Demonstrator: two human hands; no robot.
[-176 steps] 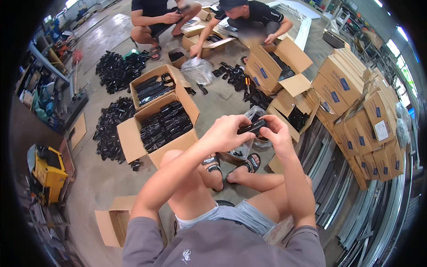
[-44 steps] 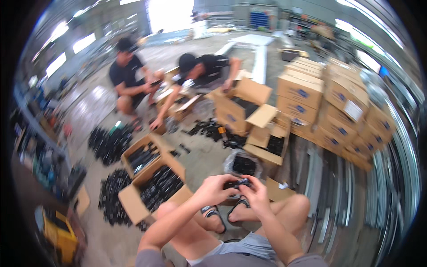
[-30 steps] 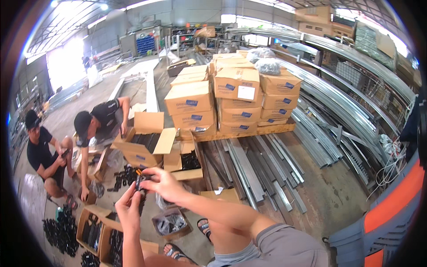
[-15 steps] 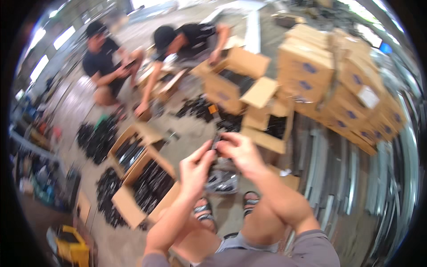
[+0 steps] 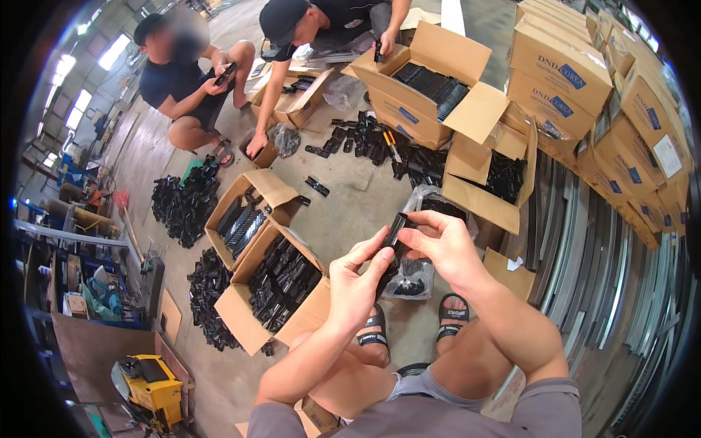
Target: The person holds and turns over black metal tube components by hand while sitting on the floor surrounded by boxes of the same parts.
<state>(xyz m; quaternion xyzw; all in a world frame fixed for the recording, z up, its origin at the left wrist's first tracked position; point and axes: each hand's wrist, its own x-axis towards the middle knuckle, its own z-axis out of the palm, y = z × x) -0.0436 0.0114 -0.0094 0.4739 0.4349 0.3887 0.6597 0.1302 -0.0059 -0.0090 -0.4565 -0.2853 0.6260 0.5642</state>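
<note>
In front of my body, above the floor, I hold a long, narrow black part (image 5: 396,228) in both hands. My left hand (image 5: 356,281) is closed on its lower side, thumb pressed along it. My right hand (image 5: 443,244) pinches its upper end between thumb and fingers. Just below, between my feet and the cartons, lies a clear plastic bag (image 5: 420,290) with small black pieces inside. Left of my hands stands an open carton (image 5: 235,319) full of similar black parts. Another open carton (image 5: 277,188) behind it holds parts in neat rows.
Black parts lie in a pile (image 5: 186,208) at the left. An orange-handled tool (image 5: 391,146) rests among more parts ahead. Open cartons (image 5: 482,215) stand front right, near stacked closed cartons (image 5: 558,69) and metal profiles (image 5: 584,270). Two co-workers (image 5: 186,87) crouch at the far left and centre.
The view has shifted, so the surroundings sit differently in the picture and look sharper. Both my hands stay on the black part. The farther co-worker still reaches toward a small carton.
</note>
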